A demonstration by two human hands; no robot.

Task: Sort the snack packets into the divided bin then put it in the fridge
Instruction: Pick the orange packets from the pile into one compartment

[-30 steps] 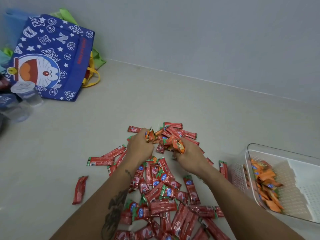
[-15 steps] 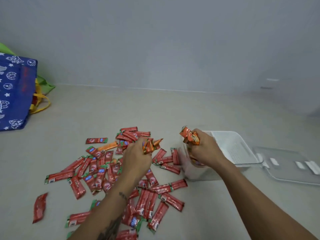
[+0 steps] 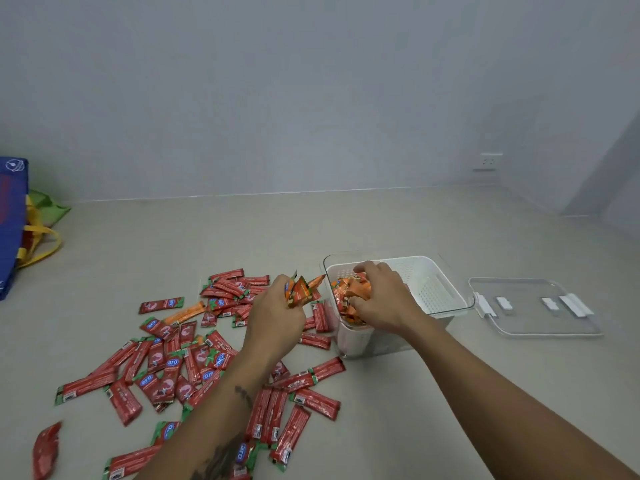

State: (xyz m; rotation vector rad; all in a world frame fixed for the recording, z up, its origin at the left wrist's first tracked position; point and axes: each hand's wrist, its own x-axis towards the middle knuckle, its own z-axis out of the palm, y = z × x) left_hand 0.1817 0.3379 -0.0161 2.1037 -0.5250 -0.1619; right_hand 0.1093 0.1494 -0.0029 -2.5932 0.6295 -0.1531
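Several red snack packets (image 3: 166, 368) lie scattered over the pale floor, with a long orange packet (image 3: 185, 314) among them. My left hand (image 3: 275, 317) grips a bunch of orange packets (image 3: 299, 291) just left of the divided bin (image 3: 436, 299). My right hand (image 3: 381, 299) reaches down into the bin's left compartment, fingers curled on the pile of orange packets (image 3: 349, 296) inside. The bin's right compartment shows only its white perforated liner.
The bin's clear lid (image 3: 533, 306) lies flat on the floor to its right. A blue printed bag (image 3: 12, 223) with yellow handles sits at the far left by the wall. A wall socket (image 3: 489, 161) is behind the bin.
My right hand carried its orange packets from above the pile into the bin's left compartment. My left hand lifted with its packets and moved right, near the bin. The camera view swung right.
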